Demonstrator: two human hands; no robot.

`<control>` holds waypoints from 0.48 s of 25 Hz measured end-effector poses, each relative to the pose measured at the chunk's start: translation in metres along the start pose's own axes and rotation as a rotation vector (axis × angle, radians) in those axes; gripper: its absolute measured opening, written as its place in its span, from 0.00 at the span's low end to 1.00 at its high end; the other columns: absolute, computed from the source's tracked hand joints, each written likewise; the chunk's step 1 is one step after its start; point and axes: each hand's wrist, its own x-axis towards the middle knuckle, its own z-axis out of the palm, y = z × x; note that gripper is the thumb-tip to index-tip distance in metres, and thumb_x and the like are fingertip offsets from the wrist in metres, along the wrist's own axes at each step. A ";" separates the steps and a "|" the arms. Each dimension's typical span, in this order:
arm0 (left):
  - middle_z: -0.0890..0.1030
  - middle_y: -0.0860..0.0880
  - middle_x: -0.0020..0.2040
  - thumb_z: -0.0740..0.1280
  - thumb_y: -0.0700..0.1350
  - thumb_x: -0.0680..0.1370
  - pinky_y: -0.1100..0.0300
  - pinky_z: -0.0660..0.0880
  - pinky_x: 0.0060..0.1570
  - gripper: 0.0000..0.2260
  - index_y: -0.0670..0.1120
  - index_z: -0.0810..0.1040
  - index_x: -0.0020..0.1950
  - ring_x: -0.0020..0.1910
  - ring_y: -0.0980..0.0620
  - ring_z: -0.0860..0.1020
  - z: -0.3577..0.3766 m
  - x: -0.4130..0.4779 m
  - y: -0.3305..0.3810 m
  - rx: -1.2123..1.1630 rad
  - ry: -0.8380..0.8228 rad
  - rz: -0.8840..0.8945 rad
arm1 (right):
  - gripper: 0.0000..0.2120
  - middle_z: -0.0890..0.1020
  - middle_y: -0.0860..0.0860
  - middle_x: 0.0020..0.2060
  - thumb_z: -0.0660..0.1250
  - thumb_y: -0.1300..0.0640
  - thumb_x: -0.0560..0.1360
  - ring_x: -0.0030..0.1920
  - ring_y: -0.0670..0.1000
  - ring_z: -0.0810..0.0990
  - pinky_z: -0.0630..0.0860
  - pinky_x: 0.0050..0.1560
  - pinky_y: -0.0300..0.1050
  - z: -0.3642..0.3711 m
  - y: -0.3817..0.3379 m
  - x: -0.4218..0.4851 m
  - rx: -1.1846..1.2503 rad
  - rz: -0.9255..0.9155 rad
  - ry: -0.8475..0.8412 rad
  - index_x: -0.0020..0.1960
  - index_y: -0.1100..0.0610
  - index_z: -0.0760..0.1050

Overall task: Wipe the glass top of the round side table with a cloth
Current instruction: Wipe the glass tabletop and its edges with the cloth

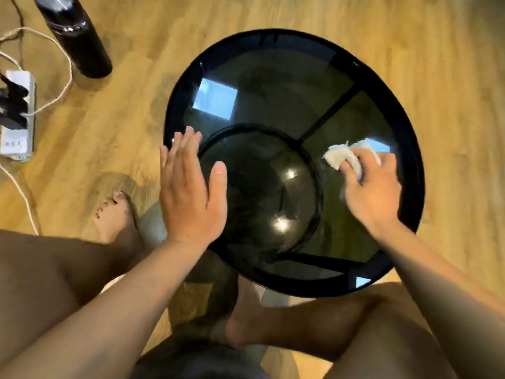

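Two hands working over dark glass. Right hand pressing down on the right part of the glass top, fingers curled around a small white cloth, bunched and poking out past the fingertips toward the table's centre. Left hand lying flat and spread at the left rim, fingers straight, thumb stretched inward over the glass, gripping nothing. Both forearms reaching in from below. Showing through the tinted glass: a smaller round lower shelf and dark frame bars. Reflecting bright window patches and two small light spots. Round side table standing on a wooden floor. Bare legs and feet flanking the table's near edge. Lying at far left on the floor: a white power strip with plugs and pale cords, and beside it a dark cylindrical object, not identifiable.
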 end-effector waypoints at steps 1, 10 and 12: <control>0.67 0.41 0.76 0.52 0.52 0.81 0.51 0.47 0.78 0.25 0.39 0.65 0.73 0.77 0.44 0.61 -0.001 0.000 0.000 -0.012 0.000 0.006 | 0.13 0.74 0.59 0.58 0.64 0.49 0.78 0.54 0.63 0.77 0.74 0.54 0.52 0.010 -0.036 -0.014 0.019 -0.106 -0.026 0.61 0.49 0.76; 0.59 0.41 0.79 0.49 0.53 0.82 0.47 0.50 0.78 0.27 0.40 0.57 0.78 0.79 0.45 0.54 0.001 -0.001 -0.001 -0.102 0.058 -0.083 | 0.16 0.76 0.58 0.58 0.64 0.53 0.78 0.55 0.58 0.75 0.76 0.50 0.53 0.060 -0.194 -0.009 0.061 -0.786 -0.246 0.65 0.52 0.77; 0.58 0.42 0.80 0.49 0.53 0.82 0.50 0.46 0.78 0.27 0.41 0.57 0.78 0.80 0.47 0.53 0.002 -0.002 -0.001 -0.058 0.015 -0.071 | 0.18 0.75 0.56 0.59 0.65 0.51 0.77 0.58 0.58 0.74 0.75 0.53 0.53 0.062 -0.188 0.022 0.027 -0.654 -0.179 0.66 0.47 0.74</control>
